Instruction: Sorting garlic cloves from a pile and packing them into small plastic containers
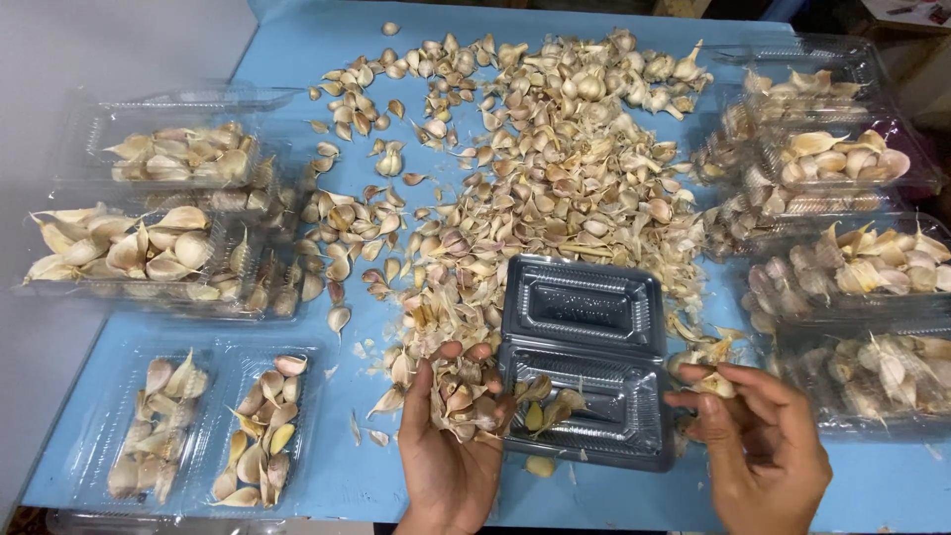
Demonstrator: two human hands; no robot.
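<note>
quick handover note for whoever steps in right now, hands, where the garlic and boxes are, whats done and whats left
Left hand: palm up, cupping a heap of garlic cloves at the left edge of the open clear clamshell box.
Right hand: pinching one clove at the box's right edge.
Box: lid open, only a few cloves inside.
Done: filled boxes stacked along the left side and the right side of the blue table; a double tray at front left, partly filled.
Left: the big loose pile of cloves mid-table is not yet boxed.
</note>
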